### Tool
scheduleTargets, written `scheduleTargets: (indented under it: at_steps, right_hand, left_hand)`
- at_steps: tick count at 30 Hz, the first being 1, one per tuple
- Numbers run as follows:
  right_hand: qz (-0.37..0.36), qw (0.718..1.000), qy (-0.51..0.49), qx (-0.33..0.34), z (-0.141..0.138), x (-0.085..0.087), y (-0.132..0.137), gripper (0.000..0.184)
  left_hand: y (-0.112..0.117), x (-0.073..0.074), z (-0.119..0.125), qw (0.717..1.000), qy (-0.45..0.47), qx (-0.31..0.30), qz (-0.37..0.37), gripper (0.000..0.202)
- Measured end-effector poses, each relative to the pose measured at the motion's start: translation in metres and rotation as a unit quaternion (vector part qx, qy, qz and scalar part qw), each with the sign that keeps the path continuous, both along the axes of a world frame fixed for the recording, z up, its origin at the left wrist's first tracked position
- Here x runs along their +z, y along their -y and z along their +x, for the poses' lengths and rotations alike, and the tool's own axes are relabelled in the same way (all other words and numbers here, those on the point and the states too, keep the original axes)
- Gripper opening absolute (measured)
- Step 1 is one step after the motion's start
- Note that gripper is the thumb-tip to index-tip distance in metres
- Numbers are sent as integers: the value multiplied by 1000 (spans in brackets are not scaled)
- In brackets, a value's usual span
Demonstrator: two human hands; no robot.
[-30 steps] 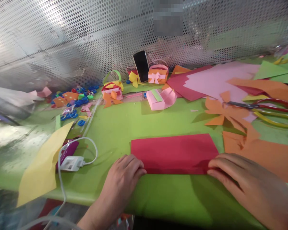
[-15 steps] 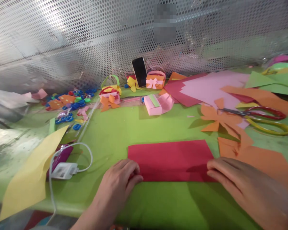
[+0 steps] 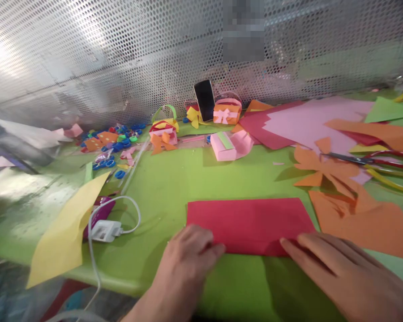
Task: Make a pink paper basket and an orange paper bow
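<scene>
Through my head view I have one sheet of plain red paper (image 3: 245,221), a long rectangle lying flat and lengthwise between the left hand (image 3: 190,264) and the right hand (image 3: 342,268), with a narrow band along its near edge that looks folded. Both near corners are hidden from me under the fingers, which touch the sheet at either end. I see its far corners uncovered, one beyond the left knuckles and one beyond the right fingers, and its middle bare between the two thumbs.
</scene>
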State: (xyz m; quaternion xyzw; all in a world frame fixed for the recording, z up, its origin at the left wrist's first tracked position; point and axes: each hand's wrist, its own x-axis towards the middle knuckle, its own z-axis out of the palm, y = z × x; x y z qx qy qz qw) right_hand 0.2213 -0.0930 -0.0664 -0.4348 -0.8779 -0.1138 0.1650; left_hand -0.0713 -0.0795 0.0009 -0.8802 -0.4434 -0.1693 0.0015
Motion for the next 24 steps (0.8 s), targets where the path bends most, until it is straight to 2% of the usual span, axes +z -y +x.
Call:
scheduleTargets:
  at_steps: [2, 6, 9, 11, 13, 15, 18, 21, 24]
  right_hand:
    - [24, 999, 22, 23, -6, 2, 5, 55]
    - [103, 991, 86, 14, -24, 14, 7, 61]
    - [129, 977, 167, 10, -47, 31, 6, 78]
    - [136, 966, 221, 7, -61, 40, 7, 78]
    - [124, 959, 255, 2, -66, 45, 9, 70]
    - [99, 961, 257, -6, -60, 44, 12, 59]
    - [76, 967, 242, -11, -30, 34, 20, 47]
    - [105, 966, 235, 21, 4, 22, 26, 45]
    - [133, 967, 208, 61, 20, 20, 27, 44]
  left_hand:
    - [7, -3, 6, 999, -27, -32, 28, 34]
    - [18, -5, 12, 992, -122, -14, 11, 32]
    - [22, -5, 13, 986, -164, -11, -18, 58]
    - [22, -7, 11, 983, -180, -16, -18, 68]
    - [21, -9, 8, 981, -195, -24, -8, 68]
    - [20, -11, 4, 979, -199, -33, 4, 63]
    - [19, -13, -1, 981, -190, -44, 14, 57]
    - [20, -12, -2, 983, -180, -37, 4, 55]
    - [20, -13, -1, 984, -174, -29, 1, 57]
